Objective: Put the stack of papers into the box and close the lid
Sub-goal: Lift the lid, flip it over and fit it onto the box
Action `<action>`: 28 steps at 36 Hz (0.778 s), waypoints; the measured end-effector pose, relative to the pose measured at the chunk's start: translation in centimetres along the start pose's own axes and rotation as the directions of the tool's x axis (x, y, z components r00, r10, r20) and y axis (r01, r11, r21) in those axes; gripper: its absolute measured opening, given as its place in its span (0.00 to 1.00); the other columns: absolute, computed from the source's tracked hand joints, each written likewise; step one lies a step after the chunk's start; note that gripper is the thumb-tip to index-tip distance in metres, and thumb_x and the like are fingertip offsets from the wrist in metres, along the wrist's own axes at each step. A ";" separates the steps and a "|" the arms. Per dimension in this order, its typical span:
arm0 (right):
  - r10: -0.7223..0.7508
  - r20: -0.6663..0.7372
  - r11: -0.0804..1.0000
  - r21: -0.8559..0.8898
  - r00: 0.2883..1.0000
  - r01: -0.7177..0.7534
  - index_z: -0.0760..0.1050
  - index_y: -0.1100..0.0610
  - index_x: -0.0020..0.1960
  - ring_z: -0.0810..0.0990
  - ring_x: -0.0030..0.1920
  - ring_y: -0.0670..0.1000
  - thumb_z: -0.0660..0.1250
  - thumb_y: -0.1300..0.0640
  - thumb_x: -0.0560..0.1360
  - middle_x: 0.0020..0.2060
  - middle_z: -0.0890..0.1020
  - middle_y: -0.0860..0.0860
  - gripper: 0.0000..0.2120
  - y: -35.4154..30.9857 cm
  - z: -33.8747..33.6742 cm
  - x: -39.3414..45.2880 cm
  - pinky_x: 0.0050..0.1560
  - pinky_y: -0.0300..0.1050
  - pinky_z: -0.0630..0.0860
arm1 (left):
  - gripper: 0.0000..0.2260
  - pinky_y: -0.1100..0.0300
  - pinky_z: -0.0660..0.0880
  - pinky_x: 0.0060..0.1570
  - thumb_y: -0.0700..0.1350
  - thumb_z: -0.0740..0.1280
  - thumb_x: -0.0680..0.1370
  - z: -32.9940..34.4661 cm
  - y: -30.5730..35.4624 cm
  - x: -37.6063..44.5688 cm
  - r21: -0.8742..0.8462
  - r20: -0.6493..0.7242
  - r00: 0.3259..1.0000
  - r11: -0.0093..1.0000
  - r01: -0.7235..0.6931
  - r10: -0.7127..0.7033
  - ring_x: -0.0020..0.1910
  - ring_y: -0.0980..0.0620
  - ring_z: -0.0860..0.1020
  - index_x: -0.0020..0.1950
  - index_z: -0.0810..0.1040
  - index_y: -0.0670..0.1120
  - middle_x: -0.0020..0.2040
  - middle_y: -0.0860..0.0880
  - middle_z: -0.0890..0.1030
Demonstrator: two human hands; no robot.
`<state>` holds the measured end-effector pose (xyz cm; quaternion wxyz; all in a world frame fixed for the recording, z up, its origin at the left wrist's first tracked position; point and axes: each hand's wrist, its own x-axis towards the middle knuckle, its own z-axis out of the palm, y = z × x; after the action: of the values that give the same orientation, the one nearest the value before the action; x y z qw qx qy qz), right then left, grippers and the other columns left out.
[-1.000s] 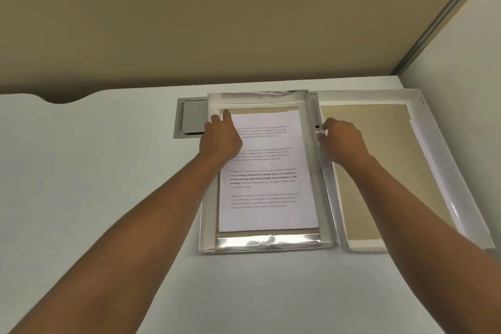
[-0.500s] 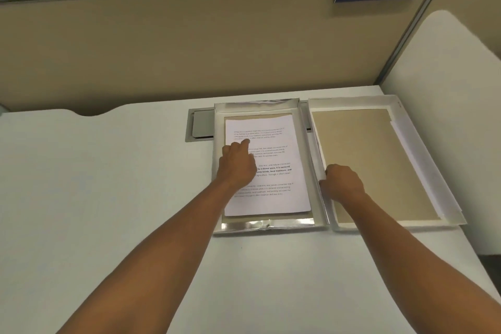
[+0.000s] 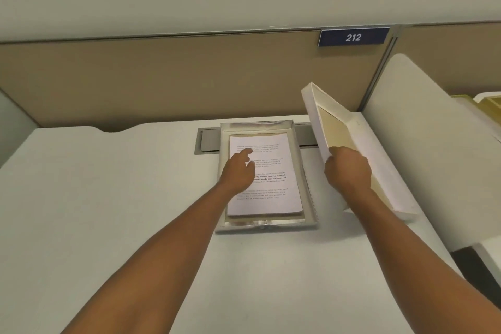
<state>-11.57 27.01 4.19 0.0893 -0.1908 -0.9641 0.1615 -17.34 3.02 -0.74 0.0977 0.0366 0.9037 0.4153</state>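
A shallow white box [image 3: 306, 184] with shiny inner walls lies flat on the desk, and the stack of printed papers [image 3: 273, 192] rests inside it. My left hand [image 3: 240, 172] lies on the papers with its fingers spread and the index finger pointing away. The white lid [image 3: 379, 160], brown inside, is tilted up to the right of the box, its left edge raised. My right hand [image 3: 347, 168] grips that raised left edge.
The white desk [image 3: 108, 211] ends at a tan partition wall [image 3: 162, 81] carrying a blue sign "212" [image 3: 353, 36]. A grey cable slot [image 3: 210, 141] sits behind the box. A white divider panel [image 3: 423, 144] stands right of the lid.
My right hand has taken hold of the lid's left edge and lifted it off the desk, swinging it upright. My left hand has stayed on the papers. The camera has tilted up.
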 end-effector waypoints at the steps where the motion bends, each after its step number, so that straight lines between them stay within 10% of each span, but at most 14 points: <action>1: -0.016 -0.025 1.000 0.014 1.000 0.016 0.80 0.59 0.56 0.82 0.45 0.59 0.63 0.58 0.79 0.50 0.84 0.57 0.10 -0.4 -0.9 -0.1 0.47 0.44 0.76 | 0.20 0.52 0.72 0.67 0.45 0.58 0.83 -0.2 0.1 -0.3 -0.030 -0.006 1.000 1.000 0.006 -0.006 0.71 0.45 0.71 0.76 0.66 0.51 0.74 0.46 0.71; 15: -0.277 -0.189 0.868 0.370 0.942 0.329 0.81 0.53 0.63 0.81 0.44 0.51 0.64 0.53 0.78 0.52 0.86 0.51 0.16 -6.7 -12.4 -3.2 0.46 0.37 0.69 | 0.21 0.52 0.73 0.65 0.52 0.57 0.84 -1.2 0.4 -4.6 -0.421 0.172 0.969 0.876 0.233 -0.175 0.69 0.44 0.72 0.76 0.66 0.50 0.75 0.48 0.69; 23: -0.301 -0.073 0.255 0.955 0.951 0.154 0.81 0.57 0.61 0.85 0.42 0.48 0.67 0.58 0.78 0.48 0.87 0.49 0.12 -7.5 -14.1 -4.0 0.40 0.41 0.81 | 0.28 0.48 0.67 0.70 0.62 0.55 0.81 -3.5 -0.5 -5.1 -0.762 0.283 0.928 0.530 0.371 -0.244 0.71 0.44 0.70 0.76 0.67 0.48 0.73 0.47 0.73; 28: -0.315 0.060 0.109 0.994 0.947 -0.027 0.82 0.53 0.57 0.85 0.41 0.50 0.67 0.55 0.77 0.46 0.86 0.51 0.10 -6.2 -12.0 -2.2 0.40 0.46 0.82 | 0.26 0.47 0.76 0.64 0.66 0.50 0.81 -5.0 -1.5 -5.6 -0.829 0.342 0.925 0.412 0.379 -0.164 0.64 0.46 0.79 0.68 0.75 0.53 0.63 0.47 0.81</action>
<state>-8.83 24.01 17.28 0.0827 0.0346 -0.6307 0.7708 -12.85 -2.45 2.11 0.2618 -0.1239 0.5344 0.7940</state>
